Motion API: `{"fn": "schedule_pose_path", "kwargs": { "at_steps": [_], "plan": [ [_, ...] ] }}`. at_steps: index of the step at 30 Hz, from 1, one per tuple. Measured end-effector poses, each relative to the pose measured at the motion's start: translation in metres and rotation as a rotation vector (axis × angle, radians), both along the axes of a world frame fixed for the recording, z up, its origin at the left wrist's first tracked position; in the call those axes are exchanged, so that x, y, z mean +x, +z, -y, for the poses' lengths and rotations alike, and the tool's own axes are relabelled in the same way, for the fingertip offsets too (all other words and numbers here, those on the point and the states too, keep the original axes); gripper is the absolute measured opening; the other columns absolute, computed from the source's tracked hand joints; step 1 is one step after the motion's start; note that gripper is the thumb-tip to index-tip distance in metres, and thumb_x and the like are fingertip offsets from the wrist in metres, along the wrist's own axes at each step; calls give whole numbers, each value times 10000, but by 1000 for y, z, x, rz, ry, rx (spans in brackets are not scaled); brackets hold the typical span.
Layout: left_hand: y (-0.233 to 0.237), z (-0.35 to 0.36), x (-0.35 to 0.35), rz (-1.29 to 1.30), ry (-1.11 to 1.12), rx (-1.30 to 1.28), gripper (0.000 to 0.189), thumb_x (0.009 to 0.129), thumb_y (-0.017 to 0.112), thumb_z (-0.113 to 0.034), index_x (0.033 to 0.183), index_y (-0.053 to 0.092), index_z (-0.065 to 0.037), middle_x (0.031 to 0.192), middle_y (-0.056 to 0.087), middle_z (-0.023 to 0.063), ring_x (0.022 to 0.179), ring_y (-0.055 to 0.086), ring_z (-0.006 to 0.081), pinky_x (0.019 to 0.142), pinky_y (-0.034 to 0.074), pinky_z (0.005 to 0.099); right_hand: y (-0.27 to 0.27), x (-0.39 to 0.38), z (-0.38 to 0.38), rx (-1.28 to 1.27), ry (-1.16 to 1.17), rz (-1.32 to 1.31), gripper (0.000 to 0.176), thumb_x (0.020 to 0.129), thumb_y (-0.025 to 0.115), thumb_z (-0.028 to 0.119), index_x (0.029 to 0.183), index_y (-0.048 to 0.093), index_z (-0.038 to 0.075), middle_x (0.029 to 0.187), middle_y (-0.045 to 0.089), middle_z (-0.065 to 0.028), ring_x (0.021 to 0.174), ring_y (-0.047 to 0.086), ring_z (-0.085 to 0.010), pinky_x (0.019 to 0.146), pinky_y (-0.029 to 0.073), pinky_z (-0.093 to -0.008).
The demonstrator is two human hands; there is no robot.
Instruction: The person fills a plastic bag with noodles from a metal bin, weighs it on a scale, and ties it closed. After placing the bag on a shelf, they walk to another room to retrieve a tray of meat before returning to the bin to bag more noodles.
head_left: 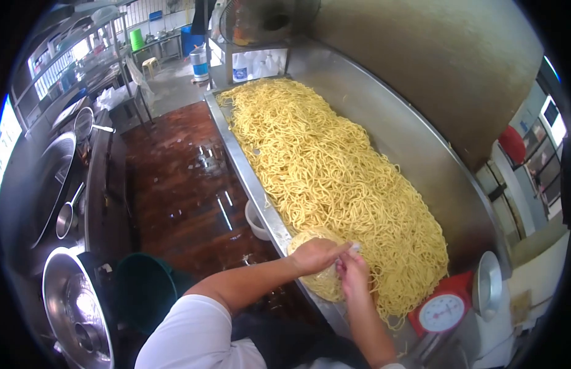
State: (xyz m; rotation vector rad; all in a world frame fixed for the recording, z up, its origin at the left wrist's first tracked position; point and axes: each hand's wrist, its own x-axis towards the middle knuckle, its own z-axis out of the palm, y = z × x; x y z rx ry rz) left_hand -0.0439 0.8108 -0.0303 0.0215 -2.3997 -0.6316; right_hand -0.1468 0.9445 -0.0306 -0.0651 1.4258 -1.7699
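Note:
A clear plastic bag (323, 285) filled with yellow noodles rests at the near left edge of a steel tray (408, 117). My left hand (316, 255) lies over the top of the bag, its fingers closed at the gathered neck. Close beside it, my right hand (354, 270) pinches the same neck from the right. A whitish twisted tip of plastic shows just past the fingers. Right behind both hands spreads a large heap of loose yellow noodles (334, 166). The exact finger grip is partly hidden.
A red dial scale (442, 312) with a metal pan (487, 286) stands right of the noodles. Left are a green bucket (144, 292), a steel basin (76, 307) and a wok (55, 172). A white bucket (256, 221) sits below the tray on the wet floor (175, 184).

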Motion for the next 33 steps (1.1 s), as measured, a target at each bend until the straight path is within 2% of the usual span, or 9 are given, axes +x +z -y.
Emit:
{"fn": "schedule_pose_path", "kwargs": {
  "at_steps": [4, 9, 11, 16, 18, 21, 24, 26, 33],
  "plan": [
    [13, 19, -1, 122, -203, -230, 425, 848, 538, -130, 1271, 540, -163, 747, 564, 76, 691, 622, 276, 590, 518, 383, -2, -4, 9, 143, 79, -260, 302, 920, 549, 40, 1221, 560, 25, 717, 592, -10, 596, 571, -120, 508, 425, -218],
    [19, 21, -1, 123, -182, -277, 134, 813, 590, -163, 926, 643, -116, 731, 560, 46, 728, 614, 242, 613, 505, 368, 31, 16, -3, 392, 257, -1080, 572, 851, 602, 73, 1393, 421, 50, 925, 699, -141, 704, 671, -225, 661, 530, -337],
    [9, 13, 1, 179, -72, -227, 87, 773, 651, -185, 798, 630, -105, 718, 562, 63, 741, 606, 257, 631, 491, 393, 20, 16, -6, 358, 244, -1056, 584, 833, 626, 97, 1383, 434, 64, 964, 695, -152, 720, 676, -234, 678, 531, -345],
    [7, -15, 10, 256, 139, 137, 163, 792, 651, -225, 876, 651, -86, 802, 627, 121, 776, 620, 318, 678, 497, 434, 2, 16, -11, 177, 150, -991, 375, 796, 677, 59, 1156, 575, 28, 873, 677, -126, 721, 658, -201, 678, 528, -319],
    [18, -18, 12, 579, 214, 421, 193, 834, 642, -259, 920, 652, -87, 792, 649, 134, 763, 635, 327, 674, 500, 433, -3, 14, -16, 182, 130, -953, 288, 788, 681, 21, 1065, 605, 6, 825, 656, -110, 716, 641, -177, 664, 525, -303],
    [28, -18, 8, 628, 176, 315, 240, 843, 615, -299, 948, 651, -86, 800, 668, 168, 789, 650, 369, 706, 511, 472, -1, 10, -19, 189, 167, -860, 217, 809, 658, 46, 1022, 632, 15, 850, 662, -136, 726, 647, -218, 675, 526, -323],
    [26, -18, 6, 599, 174, 223, 232, 845, 625, -294, 958, 656, -94, 805, 670, 162, 785, 652, 363, 685, 517, 459, 9, 7, -19, 263, 245, -1068, 162, 827, 632, 76, 983, 655, 36, 862, 660, -159, 740, 645, -277, 684, 523, -352],
    [19, -21, 8, 345, 173, 151, 245, 858, 649, -314, 960, 655, -92, 782, 663, 141, 739, 646, 325, 641, 502, 425, 4, 6, -19, 252, 250, -1152, 150, 837, 617, 106, 972, 663, 57, 864, 656, -171, 758, 639, -321, 686, 518, -376],
    [12, -12, 4, 608, 128, 248, 206, 882, 656, -275, 955, 638, -82, 703, 644, 98, 619, 623, 268, 551, 481, 362, -10, 12, -20, 226, 123, -1002, 109, 815, 656, 74, 920, 644, 48, 811, 653, -137, 742, 644, -291, 667, 512, -368]
  ]
}}
